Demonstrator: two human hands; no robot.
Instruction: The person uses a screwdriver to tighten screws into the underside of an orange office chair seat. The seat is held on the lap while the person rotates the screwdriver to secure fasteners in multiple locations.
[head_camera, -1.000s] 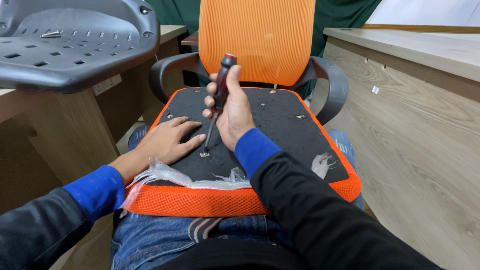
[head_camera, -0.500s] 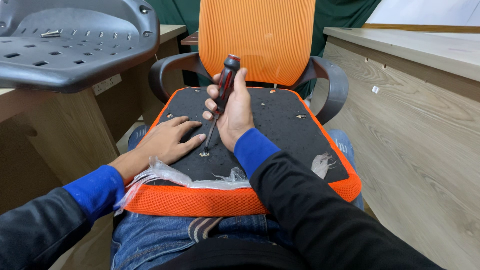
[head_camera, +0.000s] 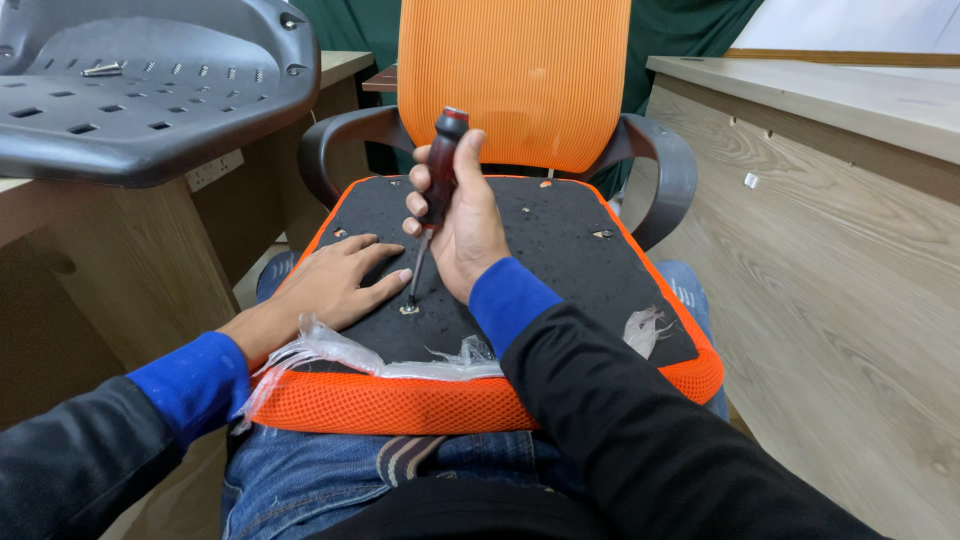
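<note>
Wood-grain tables flank a narrow gap, with a dark green curtain behind an orange mesh chair back (head_camera: 515, 75) and a grey perforated plastic seat shell (head_camera: 150, 95) lying on the left table (head_camera: 120, 250); the work surface is an upturned orange-edged seat cushion with a black underside (head_camera: 520, 250), resting across the person's lap. Right hand (head_camera: 465, 225) is clamped round a red-and-black-handled screwdriver (head_camera: 437, 180), tip seated on a small metal screw fitting (head_camera: 410, 308) near the cushion's front-left, while the left hand (head_camera: 335, 285) lies flat, fingers spread, just beside it. Risk, as judged: the slightly tilted shaft may cam out and jab the nearby left fingertips (head_camera: 400, 275), and the unclamped cushion may shift on the lap.
</note>
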